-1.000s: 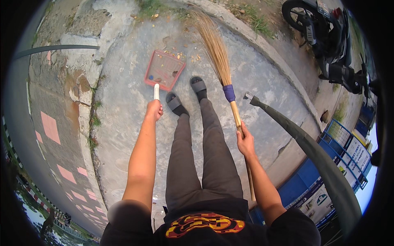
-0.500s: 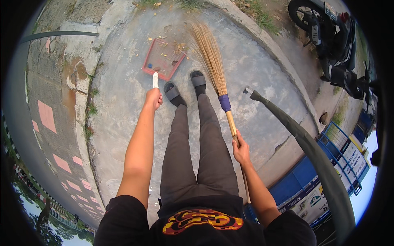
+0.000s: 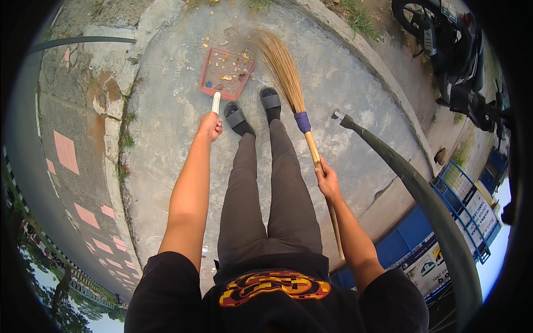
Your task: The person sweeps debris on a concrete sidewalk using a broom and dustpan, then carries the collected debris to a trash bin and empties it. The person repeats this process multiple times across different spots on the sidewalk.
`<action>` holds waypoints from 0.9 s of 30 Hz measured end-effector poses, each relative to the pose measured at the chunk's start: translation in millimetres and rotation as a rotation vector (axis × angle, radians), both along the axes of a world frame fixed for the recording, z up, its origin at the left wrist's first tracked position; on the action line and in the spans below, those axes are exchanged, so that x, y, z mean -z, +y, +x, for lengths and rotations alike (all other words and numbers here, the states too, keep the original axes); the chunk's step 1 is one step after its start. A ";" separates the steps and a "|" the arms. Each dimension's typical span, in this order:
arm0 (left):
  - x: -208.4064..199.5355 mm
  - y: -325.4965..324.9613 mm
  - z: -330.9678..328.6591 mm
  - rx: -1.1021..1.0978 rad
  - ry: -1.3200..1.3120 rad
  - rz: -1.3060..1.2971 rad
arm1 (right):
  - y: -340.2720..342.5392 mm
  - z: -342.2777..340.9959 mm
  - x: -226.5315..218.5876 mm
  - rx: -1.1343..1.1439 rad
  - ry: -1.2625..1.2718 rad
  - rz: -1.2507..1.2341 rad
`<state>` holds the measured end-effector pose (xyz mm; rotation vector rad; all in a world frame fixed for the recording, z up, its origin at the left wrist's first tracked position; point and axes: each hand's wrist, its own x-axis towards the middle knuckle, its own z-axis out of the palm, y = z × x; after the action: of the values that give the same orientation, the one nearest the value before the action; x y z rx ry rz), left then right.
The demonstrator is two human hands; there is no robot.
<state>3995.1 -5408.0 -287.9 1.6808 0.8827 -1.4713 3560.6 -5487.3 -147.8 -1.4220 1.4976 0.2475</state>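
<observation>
My left hand point(image 3: 210, 126) is closed round the white handle of a red-rimmed dustpan point(image 3: 203, 75), which lies on the concrete just beyond my feet. Several dry yellow and brown leaves point(image 3: 226, 77) and a small blue round bit are in the pan. In my right hand point(image 3: 327, 180) is the wooden stick of a broom point(image 3: 284, 72), wrapped with a purple band where the long straw bristles begin. The bristles stand to the right of the pan, their tips near its far right corner and slightly blurred.
My sandalled feet point(image 3: 239, 119) are between pan and broom. A dark strap-like pole point(image 3: 411, 172) slants in at the right. A black motorcycle point(image 3: 455, 61) is parked beyond the concrete kerb point(image 3: 383, 77). A blue metal structure point(image 3: 405, 233) stands lower right; paving with pink patches point(image 3: 65, 151) runs along the left.
The dustpan has shifted slightly right and turned a little, and more leaf bits show in it. The broom's bristle tips have swung slightly left.
</observation>
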 end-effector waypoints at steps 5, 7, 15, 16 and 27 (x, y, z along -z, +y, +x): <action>-1.8 1.7 -4.9 0.004 -0.018 0.009 | -30.9 7.8 -5.6 0.146 -0.046 -0.017; -1.7 2.3 -6.1 0.005 -0.012 0.002 | -86.8 55.5 30.9 0.042 -0.017 -0.145; 0.8 -5.6 6.1 -0.007 0.017 0.019 | -44.6 70.1 47.7 -0.106 0.200 0.035; 0.8 -7.9 6.9 -0.011 0.014 0.007 | -23.1 52.0 28.2 -0.070 0.088 0.021; 5.1 -23.3 -18.4 -0.081 0.003 -0.059 | -140.0 188.6 43.5 -0.181 0.067 -0.200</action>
<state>3976.7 -5431.3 -293.0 1.5823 0.8897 -1.4320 3749.2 -5627.3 -191.4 -1.7273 1.4813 0.2646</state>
